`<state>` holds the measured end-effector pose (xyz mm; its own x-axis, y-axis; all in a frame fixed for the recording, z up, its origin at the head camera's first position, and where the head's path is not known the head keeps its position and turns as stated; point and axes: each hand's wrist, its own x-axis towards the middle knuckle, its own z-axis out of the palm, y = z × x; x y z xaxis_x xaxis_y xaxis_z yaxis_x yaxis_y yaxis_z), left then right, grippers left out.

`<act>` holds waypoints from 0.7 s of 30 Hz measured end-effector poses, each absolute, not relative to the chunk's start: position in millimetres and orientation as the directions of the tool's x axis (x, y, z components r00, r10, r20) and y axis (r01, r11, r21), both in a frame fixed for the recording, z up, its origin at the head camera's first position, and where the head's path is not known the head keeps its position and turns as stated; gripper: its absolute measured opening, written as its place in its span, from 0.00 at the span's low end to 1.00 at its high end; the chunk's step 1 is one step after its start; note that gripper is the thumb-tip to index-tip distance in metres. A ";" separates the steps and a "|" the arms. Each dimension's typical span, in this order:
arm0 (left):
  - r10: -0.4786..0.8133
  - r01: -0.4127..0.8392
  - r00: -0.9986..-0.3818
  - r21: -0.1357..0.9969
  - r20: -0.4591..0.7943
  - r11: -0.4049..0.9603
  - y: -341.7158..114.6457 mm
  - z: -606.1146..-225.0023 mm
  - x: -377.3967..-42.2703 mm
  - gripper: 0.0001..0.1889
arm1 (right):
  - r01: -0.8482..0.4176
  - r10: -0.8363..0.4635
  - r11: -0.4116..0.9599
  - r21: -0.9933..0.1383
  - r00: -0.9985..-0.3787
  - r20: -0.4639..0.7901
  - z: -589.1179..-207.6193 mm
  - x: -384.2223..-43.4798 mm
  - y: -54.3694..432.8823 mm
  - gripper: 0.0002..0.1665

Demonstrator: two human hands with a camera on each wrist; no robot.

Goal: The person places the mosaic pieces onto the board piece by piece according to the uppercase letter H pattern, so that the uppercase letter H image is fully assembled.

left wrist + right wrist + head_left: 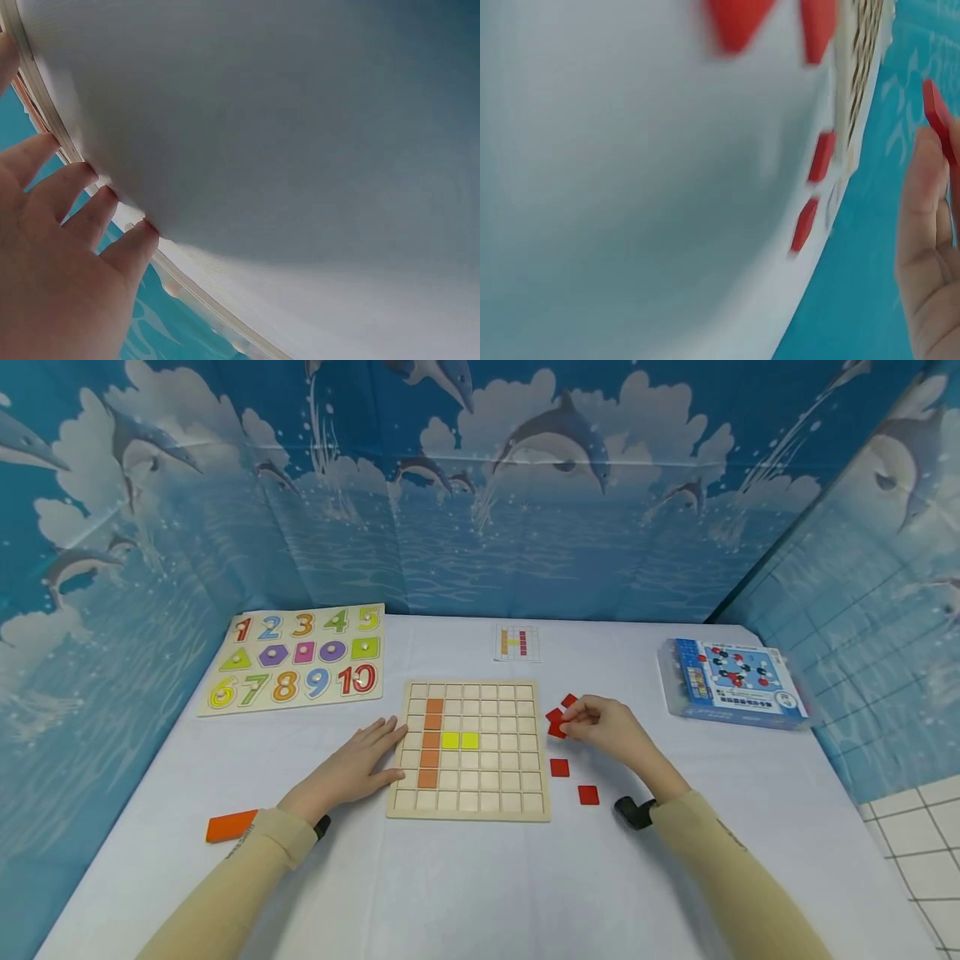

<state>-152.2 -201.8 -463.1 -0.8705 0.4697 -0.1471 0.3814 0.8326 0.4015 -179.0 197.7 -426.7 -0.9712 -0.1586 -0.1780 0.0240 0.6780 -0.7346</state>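
A square wooden grid board [510,802] lies in the middle of the table. In it sit a column of several orange tiles [429,758] and two yellow tiles [460,741] side by side, touching the column's right. My left hand [348,770] has its fingers spread and straight, the fingertips touching the board's left edge; the left wrist view shows these fingers [131,251] along the rim. Right of the board, my right hand [611,731] pinches a red tile [936,112] between thumb and fingers, above the table. Other red tiles [559,767] lie loose around it.
A small pattern card [517,643] lies behind the board. At the back left is a number and shape puzzle [315,642]; at the back right, a boxed molecule set [738,685]. An orange block [229,827] lies beside the left sleeve. Dolphin-print curtains [480,552] enclose the table.
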 end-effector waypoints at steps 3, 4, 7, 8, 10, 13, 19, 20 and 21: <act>0.467 0.377 -0.871 0.404 -0.153 0.834 -200.8 -462.7 -152.8 0.39 | 0.047 -0.139 0.651 -0.758 -0.974 -0.180 -425.2 -192.3 176.7 0.10; 0.466 0.375 -0.871 0.406 -0.154 0.834 -200.4 -462.7 -152.8 0.39 | 0.050 -0.139 0.643 -0.764 -0.973 -0.181 -424.5 -196.6 169.7 0.10; 0.461 0.365 -0.873 0.411 -0.161 0.835 -199.3 -463.4 -152.4 0.39 | 0.053 -0.145 0.631 -0.774 -0.972 -0.185 -424.2 -208.1 150.6 0.10; 0.459 0.363 -0.873 0.410 -0.164 0.837 -199.3 -464.0 -152.2 0.39 | 0.054 -0.148 0.627 -0.777 -0.971 -0.187 -425.1 -211.7 144.8 0.10; 0.456 0.359 -0.874 0.411 -0.167 0.838 -199.2 -465.4 -151.5 0.39 | 0.049 -0.159 0.623 -0.781 -0.969 -0.188 -426.4 -217.6 134.5 0.09; 0.450 0.353 -0.877 0.410 -0.169 0.841 -198.9 -466.0 -150.3 0.40 | 0.058 -0.171 0.618 -0.784 -0.963 -0.207 -429.7 -225.1 122.2 0.08; 0.452 0.362 -0.879 0.399 -0.155 0.842 -197.5 -464.5 -149.8 0.39 | 0.083 -0.176 0.638 -0.766 -0.952 -0.250 -432.9 -235.2 106.6 0.06; 0.452 0.363 -0.879 0.398 -0.155 0.843 -197.2 -464.4 -150.1 0.39 | 0.084 -0.177 0.640 -0.764 -0.951 -0.253 -433.3 -236.2 105.1 0.06; 0.452 0.364 -0.878 0.396 -0.155 0.843 -196.9 -464.3 -150.5 0.39 | 0.083 -0.179 0.641 -0.763 -0.951 -0.254 -433.6 -237.0 103.8 0.06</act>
